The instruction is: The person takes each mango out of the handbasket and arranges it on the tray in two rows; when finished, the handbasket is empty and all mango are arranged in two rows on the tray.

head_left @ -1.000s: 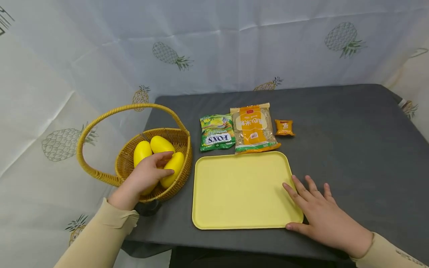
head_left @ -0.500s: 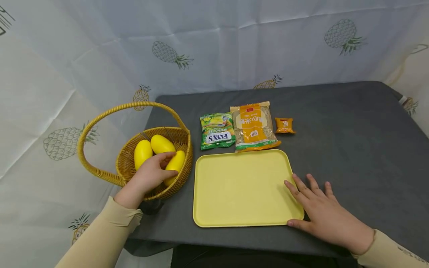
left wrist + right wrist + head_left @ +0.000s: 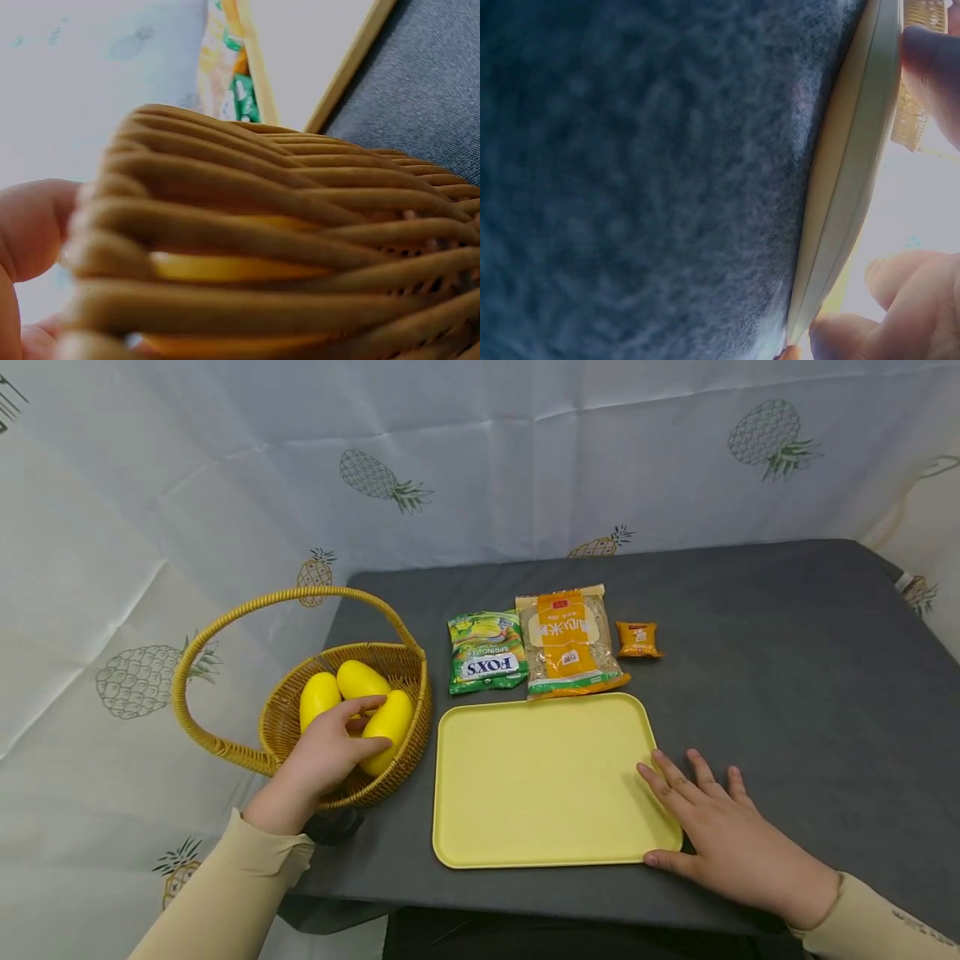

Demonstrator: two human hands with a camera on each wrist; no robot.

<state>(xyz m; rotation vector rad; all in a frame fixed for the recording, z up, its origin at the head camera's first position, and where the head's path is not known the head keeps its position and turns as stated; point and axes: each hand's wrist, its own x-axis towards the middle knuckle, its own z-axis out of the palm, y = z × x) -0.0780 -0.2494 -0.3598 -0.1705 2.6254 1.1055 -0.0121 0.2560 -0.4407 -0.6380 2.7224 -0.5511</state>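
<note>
A wicker basket [image 3: 420, 727] with a tall arched handle stands at the table's left side and holds several yellow mangoes. Inside it, my left hand [image 3: 322, 756] grips the right-hand mango [image 3: 392, 727] between thumb and fingers; the other fingers are partly hidden. Two more mangoes, one on the left [image 3: 319, 697] and one behind [image 3: 362, 678], lie close by. In the left wrist view the basket's weave [image 3: 225, 232] covers most of the mango. My right hand [image 3: 723, 835], fingers spread, rests at the right edge of a yellow tray [image 3: 551, 785].
Behind the tray lie a green candy bag [image 3: 487, 652], a larger orange-and-clear food packet [image 3: 567, 643] and a small orange packet [image 3: 637, 639]. A dark grey cloth [image 3: 787, 693] covers the table. Pineapple-print fabric [image 3: 495, 485] hangs behind. The basket's handle arches over the left.
The gripped mango has shifted slightly up and shows more of itself between my left thumb and fingers. My right hand and the packets stay in place.
</note>
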